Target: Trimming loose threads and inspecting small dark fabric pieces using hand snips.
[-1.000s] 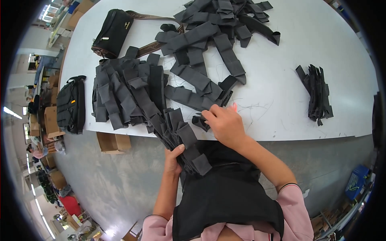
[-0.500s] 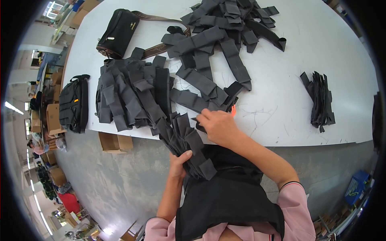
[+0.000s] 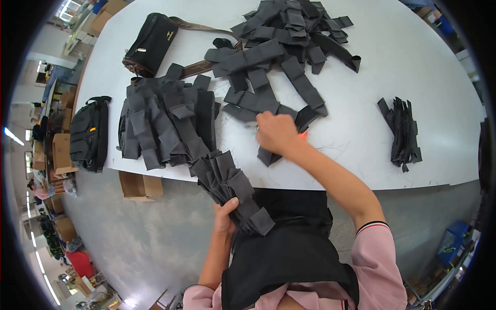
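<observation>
My left hand [image 3: 226, 214] grips a fanned bundle of dark grey fabric strips [image 3: 227, 182] below the white table's front edge [image 3: 330, 182]. My right hand [image 3: 276, 133] reaches onto the table and closes on a grey fabric piece [image 3: 267, 155] near the front. A loose heap of grey strips [image 3: 281, 51] lies beyond it at the table's far middle. A stacked spread of strips [image 3: 163, 121] lies at the left, touching the held bundle.
A small neat stack of dark strips [image 3: 402, 132] lies at the right of the table. A black bag with a brown strap [image 3: 150, 44] sits far left. A black backpack [image 3: 89, 133] and cardboard boxes [image 3: 139, 184] stand on the floor left of the table.
My right hand has moved away from the bundle, up and right onto the table, to a loose piece. The left hand's bundle has dropped slightly lower.
</observation>
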The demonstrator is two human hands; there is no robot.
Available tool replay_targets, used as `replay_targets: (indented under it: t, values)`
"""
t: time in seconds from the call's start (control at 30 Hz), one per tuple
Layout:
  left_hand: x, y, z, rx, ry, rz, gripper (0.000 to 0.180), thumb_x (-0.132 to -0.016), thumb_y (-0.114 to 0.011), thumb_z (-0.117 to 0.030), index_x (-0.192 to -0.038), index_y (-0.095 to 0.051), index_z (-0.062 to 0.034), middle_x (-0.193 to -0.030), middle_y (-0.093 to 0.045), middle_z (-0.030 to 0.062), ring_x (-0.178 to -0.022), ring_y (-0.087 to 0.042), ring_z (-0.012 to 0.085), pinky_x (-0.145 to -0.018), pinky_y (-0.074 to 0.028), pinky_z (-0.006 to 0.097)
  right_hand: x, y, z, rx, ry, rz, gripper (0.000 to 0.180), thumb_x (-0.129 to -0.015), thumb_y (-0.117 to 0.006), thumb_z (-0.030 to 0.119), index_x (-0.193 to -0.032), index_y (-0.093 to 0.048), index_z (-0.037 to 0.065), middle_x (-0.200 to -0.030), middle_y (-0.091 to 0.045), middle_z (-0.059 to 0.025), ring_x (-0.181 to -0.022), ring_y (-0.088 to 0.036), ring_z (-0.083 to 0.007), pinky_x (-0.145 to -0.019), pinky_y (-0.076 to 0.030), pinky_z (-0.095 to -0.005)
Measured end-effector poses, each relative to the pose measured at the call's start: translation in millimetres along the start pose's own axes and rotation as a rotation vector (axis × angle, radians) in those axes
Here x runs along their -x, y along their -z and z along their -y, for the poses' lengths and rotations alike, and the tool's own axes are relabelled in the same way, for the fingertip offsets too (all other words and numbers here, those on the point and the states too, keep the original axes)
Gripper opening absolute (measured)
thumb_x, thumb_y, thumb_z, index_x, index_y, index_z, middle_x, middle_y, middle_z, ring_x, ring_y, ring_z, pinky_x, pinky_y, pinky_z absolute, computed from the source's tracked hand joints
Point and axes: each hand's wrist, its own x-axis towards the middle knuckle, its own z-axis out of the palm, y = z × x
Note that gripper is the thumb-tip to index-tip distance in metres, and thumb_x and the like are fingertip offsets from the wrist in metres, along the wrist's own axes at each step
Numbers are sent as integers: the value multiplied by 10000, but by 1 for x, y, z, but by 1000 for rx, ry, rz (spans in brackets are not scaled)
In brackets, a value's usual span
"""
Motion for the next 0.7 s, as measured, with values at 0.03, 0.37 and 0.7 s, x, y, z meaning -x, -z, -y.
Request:
replay_targets:
  t: [0.03, 0.37, 0.7]
  values:
    - [-1, -1, 3, 8, 7, 12, 670, -666, -669, -211, -1239, -419, 31, -1139, -572, 164, -866, -605, 222, -757, -521, 339, -1, 10, -17, -53, -27, -59, 224, -698, -605, 213, -824, -587, 29, -812, -624, -140, -707, -643, -304, -604, -507, -412]
    - [-29, -28, 5, 52, 56, 64, 567, -692, -661, -102, -1203, -450, 19, -1017, -594, 110, -874, -608, 208, -776, -510, 322, 26, 118, -86, -1445, -687, -159, 172, -777, -667, 219, -735, -596, 68, -567, -454, 74, -465, -322, -2, -435, -186, -206]
    - [-35, -30, 16, 38, 19, 21, 517, -728, -611, -170, -1181, -475, 37, -1011, -604, 155, -851, -614, 239, -758, -523, 342, 27, 110, -136, -779, -439, -474, 256, -875, -565, 293, -858, -660, 56, -756, -664, -48, -486, -496, -91, -467, -355, -204]
